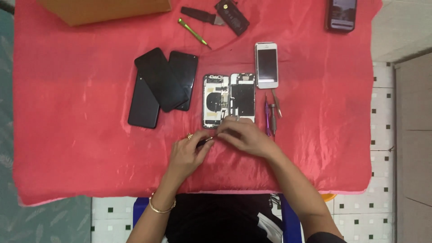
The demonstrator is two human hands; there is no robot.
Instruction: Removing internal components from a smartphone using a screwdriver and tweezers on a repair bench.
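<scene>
Mid-disassembly, by the look of it: opened phone [229, 100] lying flat in two halves near the middle of the table [67, 135], back shell with coil and cables left, screen half with dark plate right. Left hand [186, 155] pinched shut around a thin dark tool [203, 142], tip aimed at the phone's lower edge. Right hand [245, 135] curled over that same edge, fingertips on the frame; grip itself impossible to tell. Probably a fine, steady pry or unscrew called for. Glossy black panels [159, 85] stacked left, white phone [266, 65] right, slim metal drivers [271, 114] alongside, wrinkled red cloth beneath.
</scene>
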